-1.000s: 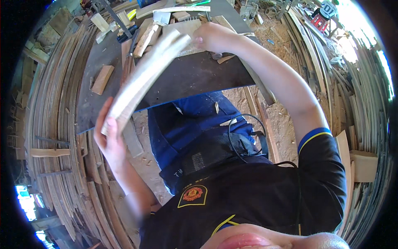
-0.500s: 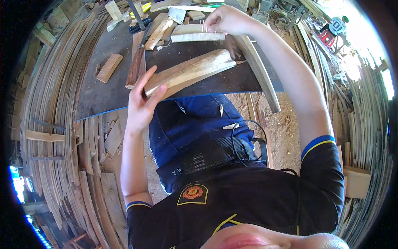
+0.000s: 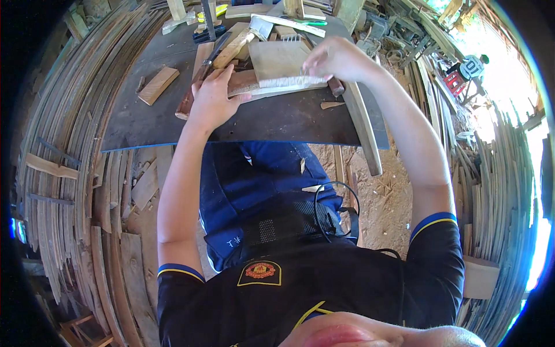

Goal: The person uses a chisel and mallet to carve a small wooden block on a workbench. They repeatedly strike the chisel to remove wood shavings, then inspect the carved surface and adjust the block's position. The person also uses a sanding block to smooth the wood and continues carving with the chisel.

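My left hand (image 3: pixel 214 98) grips the left end of a long shaped wood piece (image 3: pixel 276 89), which lies on the dark tabletop along the lower edge of a flat pale wood block (image 3: pixel 277 61). Several thin pegs or nails (image 3: pixel 292 37) stick up in a row at the block's far edge. My right hand (image 3: pixel 336 60), slightly blurred, is at the block's right side with its fingertips drawn together; what they pinch is too small to make out. Beside my left hand lies a tool with a brown wooden handle (image 3: pixel 185 106) and a dark blade, partly covered by the hand.
A wooden-handled tool with a flat metal head (image 3: pixel 261 28) lies beyond the block. A dark cylindrical piece (image 3: pixel 336 87) and a curved wood bar (image 3: pixel 362 124) lie to the right, the bar overhanging the edge. A small wood block (image 3: pixel 158 85) sits left. Stacked strips (image 3: pixel 75 144) flank the table.
My left hand has moved away from me, lowering the shaped wood piece from its raised tilt to the block's near side. My right hand has shifted right and nearer; the block has tipped, showing its broad face.
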{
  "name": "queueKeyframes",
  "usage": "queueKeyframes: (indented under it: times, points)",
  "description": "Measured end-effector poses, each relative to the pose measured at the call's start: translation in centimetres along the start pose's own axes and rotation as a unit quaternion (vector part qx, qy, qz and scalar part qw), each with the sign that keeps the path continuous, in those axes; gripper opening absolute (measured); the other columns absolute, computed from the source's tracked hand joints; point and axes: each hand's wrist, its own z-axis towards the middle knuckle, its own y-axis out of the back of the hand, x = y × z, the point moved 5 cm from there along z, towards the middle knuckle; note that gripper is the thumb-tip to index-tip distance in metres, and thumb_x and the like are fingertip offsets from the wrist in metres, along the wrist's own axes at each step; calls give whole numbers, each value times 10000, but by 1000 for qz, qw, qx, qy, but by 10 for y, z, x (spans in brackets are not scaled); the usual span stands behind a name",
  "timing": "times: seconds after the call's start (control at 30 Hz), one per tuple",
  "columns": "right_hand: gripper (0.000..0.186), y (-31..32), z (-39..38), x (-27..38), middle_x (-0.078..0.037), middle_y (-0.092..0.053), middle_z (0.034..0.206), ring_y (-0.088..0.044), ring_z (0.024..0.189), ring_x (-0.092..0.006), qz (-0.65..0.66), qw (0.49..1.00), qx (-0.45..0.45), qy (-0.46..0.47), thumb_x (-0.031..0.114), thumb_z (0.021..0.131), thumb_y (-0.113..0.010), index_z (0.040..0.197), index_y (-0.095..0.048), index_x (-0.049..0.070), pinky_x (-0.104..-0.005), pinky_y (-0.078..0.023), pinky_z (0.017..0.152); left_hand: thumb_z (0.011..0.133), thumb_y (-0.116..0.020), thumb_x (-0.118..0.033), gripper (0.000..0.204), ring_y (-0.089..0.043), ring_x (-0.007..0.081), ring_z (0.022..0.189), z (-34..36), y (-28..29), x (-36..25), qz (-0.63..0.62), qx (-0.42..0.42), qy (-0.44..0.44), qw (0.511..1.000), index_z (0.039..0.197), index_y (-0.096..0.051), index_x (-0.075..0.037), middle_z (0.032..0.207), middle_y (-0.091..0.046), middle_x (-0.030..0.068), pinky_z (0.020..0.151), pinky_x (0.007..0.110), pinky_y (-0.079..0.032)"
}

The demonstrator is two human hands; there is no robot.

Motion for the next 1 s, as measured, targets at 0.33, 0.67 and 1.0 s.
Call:
queueKeyframes:
  times: [0.33,0.67,1.0]
  points:
    - [258,-26,16,-17,-124,-752,1018,-724,917,-239,-111,978,-118,131,11,779,-782,1032,-771,61,-335,-567,855,845,-780,-404,718,-625,385,1187,31,-18,15,-3,-10,-8,1000,1420,-522,-59,1337,-620,214,1042,494,-455]
    - [233,-23,36,-22,-110,-742,1069,-712,982,-280,-123,958,-201,165,43,832,-737,1057,-776,91,-363,-552,907,861,-771,-364,719,-638,435,1119,23,-26,11,-91,-102,-35,990,1455,-470,-93,1246,-647,267,963,484,-513]
    - [241,-36,58,-7,-116,-733,1089,-709,953,-287,-88,968,-185,142,24,821,-735,1055,-770,73,-345,-554,890,829,-785,-462,860,-611,427,1184,24,-26,9,-109,-114,5,987,1433,-459,55,1292,-594,315,1006,456,-506]
